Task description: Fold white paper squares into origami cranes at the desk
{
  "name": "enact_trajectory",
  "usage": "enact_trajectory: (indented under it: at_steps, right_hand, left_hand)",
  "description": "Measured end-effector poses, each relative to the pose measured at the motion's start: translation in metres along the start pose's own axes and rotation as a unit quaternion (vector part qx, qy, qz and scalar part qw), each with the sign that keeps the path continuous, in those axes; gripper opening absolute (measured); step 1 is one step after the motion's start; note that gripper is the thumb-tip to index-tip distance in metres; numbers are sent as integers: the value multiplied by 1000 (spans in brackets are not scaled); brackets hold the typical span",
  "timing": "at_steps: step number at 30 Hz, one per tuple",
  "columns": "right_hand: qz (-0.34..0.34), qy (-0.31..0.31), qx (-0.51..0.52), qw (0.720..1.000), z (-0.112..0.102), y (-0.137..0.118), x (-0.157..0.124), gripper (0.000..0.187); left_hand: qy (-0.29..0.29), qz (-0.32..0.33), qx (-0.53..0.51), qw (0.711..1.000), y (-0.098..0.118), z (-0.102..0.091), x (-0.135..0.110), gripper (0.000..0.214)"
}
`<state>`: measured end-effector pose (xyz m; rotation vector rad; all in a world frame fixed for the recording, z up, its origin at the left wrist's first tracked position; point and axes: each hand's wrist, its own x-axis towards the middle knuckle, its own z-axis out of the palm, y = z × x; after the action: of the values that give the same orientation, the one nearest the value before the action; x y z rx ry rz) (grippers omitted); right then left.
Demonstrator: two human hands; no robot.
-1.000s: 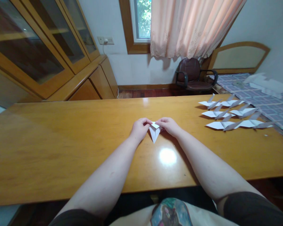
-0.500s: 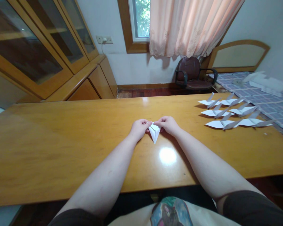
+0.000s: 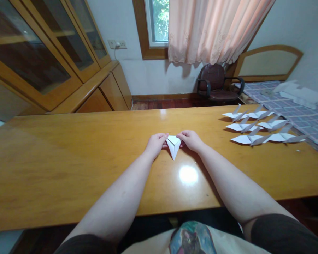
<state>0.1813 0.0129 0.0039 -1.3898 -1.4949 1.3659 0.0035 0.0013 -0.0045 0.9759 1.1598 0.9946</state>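
Note:
A small white folded paper (image 3: 174,146), kite-shaped with its long point toward me, is held between my two hands over the table. At its upper left corner my left hand (image 3: 157,144) is closed, thumb on top and fingers at the edge or beneath. My right hand (image 3: 190,140) pinches the upper right corner in the same way. The flat top flap and a centre crease show between the thumbs. Some fingertips are hidden by the paper and the hands. Several finished white paper cranes (image 3: 250,139) stand in rows at the table's right.
The wooden table (image 3: 69,169) spans the width before me. Beyond it are a brown armchair (image 3: 214,83), a pink curtain (image 3: 212,31) and a glass-door cabinet (image 3: 76,77) at left. A bed (image 3: 302,106) with a checked cover adjoins the right side.
Both thumbs have slid outward from the middle of the paper's top edge to its corners, so more of the top flap shows. The cranes have not moved.

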Motion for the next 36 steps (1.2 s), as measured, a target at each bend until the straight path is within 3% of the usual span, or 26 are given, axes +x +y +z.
enact_trajectory:
  at_steps: [5,11,14,19,30,36]
  right_hand:
    - [-19,-2,-32,999,1,-3,-3,20]
    - [-38,-3,-9,999,7,-2,-6,26]
    - [-40,1,-8,999,8,0,-7,21]
    - [-74,31,-38,996,8,0,-5,13]
    - [-10,4,27,1000,-6,0,-1,9]
    - [11,70,53,996,-13,1,4,13]
  left_hand:
    - [-5,48,60,997,-1,1,-3,30]
    - [6,49,104,993,-1,2,-4,27]
    - [-7,32,75,997,0,3,-5,23]
    - [-12,52,116,992,-2,3,-4,21]
    - [-3,14,33,999,1,2,-5,21]
    - [38,23,26,999,4,-1,-4,23]
